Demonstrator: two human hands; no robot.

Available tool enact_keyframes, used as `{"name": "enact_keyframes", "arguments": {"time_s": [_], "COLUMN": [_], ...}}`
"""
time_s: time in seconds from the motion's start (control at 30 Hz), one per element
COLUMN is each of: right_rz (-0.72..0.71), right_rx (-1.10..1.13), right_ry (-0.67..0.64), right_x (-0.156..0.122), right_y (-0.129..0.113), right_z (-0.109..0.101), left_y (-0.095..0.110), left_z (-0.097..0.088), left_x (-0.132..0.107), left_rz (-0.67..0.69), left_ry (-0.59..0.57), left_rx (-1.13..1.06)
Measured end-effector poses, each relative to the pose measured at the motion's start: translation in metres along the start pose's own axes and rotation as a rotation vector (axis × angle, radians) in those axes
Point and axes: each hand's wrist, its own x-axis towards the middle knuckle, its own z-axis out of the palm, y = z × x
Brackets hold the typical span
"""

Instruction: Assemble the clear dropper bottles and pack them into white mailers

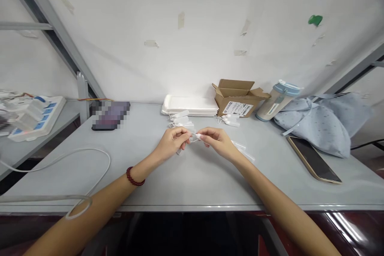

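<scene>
Both my hands meet over the middle of the grey table [192,180]. My left hand [172,142], with a dark red bead bracelet [134,177] on its wrist, and my right hand [216,140] pinch the same small white part [194,137] between their fingertips. A white piece sticks out under my left hand. Just behind lie several small white parts [181,119], and a few more small white pieces [230,121] sit in front of the cardboard box. Thin clear pieces [243,150] lie to the right of my right hand.
A stack of white trays [190,106] and an open cardboard box [238,98] stand at the back. A tumbler [277,100], blue cloth bag [324,122] and phone [313,160] are right. A dark phone [109,116], power strip [33,116] and white cable [75,176] are left.
</scene>
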Motion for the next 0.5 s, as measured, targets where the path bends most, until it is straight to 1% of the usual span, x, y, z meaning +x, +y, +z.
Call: {"name": "enact_keyframes", "arguments": {"time_s": [0.23, 0.37, 0.5], "right_rz": [-0.017, -0.018, -0.029], "right_rx": [0.0, 0.002, 0.003], "right_ry": [-0.026, -0.019, -0.01], "right_x": [0.0005, 0.0003, -0.0001], "right_y": [0.0013, 0.0012, 0.0013], "right_z": [-0.0003, -0.0002, -0.0002], "left_y": [-0.0025, -0.0035, -0.0044], "left_z": [0.0016, 0.0021, 0.0024], "left_x": [0.0016, 0.0017, 0.0018], "left_rz": [-0.008, -0.052, -0.085], "left_ry": [-0.022, -0.024, -0.014], "left_rx": [-0.083, -0.19, -0.249]}}
